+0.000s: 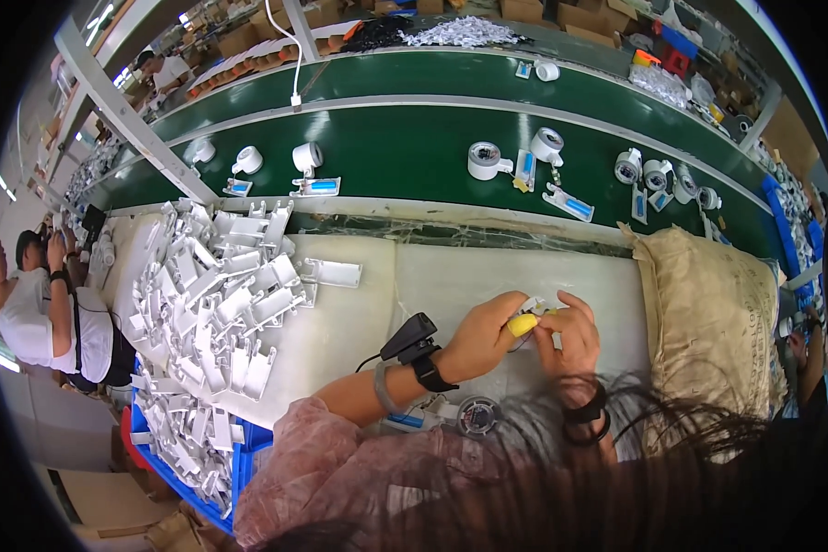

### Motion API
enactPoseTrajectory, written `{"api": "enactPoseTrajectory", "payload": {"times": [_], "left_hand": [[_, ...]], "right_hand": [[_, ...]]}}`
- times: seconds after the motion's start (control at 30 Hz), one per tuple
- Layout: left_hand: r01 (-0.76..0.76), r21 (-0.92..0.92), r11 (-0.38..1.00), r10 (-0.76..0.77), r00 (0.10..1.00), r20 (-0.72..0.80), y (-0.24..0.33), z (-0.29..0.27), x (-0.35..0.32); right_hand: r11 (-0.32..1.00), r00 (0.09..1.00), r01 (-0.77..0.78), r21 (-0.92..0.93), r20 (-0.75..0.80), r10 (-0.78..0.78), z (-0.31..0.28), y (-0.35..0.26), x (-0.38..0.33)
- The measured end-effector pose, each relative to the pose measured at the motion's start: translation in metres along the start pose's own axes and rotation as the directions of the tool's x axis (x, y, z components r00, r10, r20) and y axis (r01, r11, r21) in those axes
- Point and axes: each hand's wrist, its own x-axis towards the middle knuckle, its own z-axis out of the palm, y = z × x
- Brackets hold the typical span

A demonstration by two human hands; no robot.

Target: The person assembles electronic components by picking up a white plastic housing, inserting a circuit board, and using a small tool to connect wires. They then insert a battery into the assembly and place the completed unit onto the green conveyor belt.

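While both hands (pixel 524 333) are pinching one small yellow-tipped white plastic part (pixel 524 322), white plastic brackets (pixel 216 304) are lying at nine o'clock; steadying it against the counter (pixel 451 276) would likely help.

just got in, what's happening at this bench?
A person at a white padded bench works with both hands close together. The left hand pinches a small yellow piece, and the right hand fingers a small white part against it. A heap of white plastic brackets lies to the left. Small white camera-like units sit on the green conveyor beyond. A tan sack lies on the right.
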Motion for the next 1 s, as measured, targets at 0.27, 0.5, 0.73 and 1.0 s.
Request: {"api": "enactPoseTrajectory", "payload": {"times": [0.27, 0.5, 0.73, 1.0], "left_hand": [[-0.027, 0.079, 0.996, 0.028, 1.0, -0.01, -0.009, 0.001, 0.002], [0.076, -0.152, 0.985, -0.062, 0.993, 0.097, -0.001, -0.002, 0.003], [0.256, -0.235, 0.938, -0.216, 0.959, 0.184, 0.006, -0.004, 0.002], [-0.015, -0.044, 0.999, 0.013, 0.999, -0.04, 0.0, 0.001, -0.003]], "right_hand": [[0.999, 0.999, -0.045, -0.018, 0.011, 0.045, 0.008, 0.005, -0.004], [0.993, 0.999, -0.041, -0.106, -0.008, 0.041, 0.008, 0.003, -0.002], [0.999, 1.0, -0.009, -0.051, 0.007, 0.009, 0.006, 0.004, -0.006], [1.0, 1.0, -0.001, -0.007, 0.005, 0.001, 0.015, 0.004, -0.008]]}}
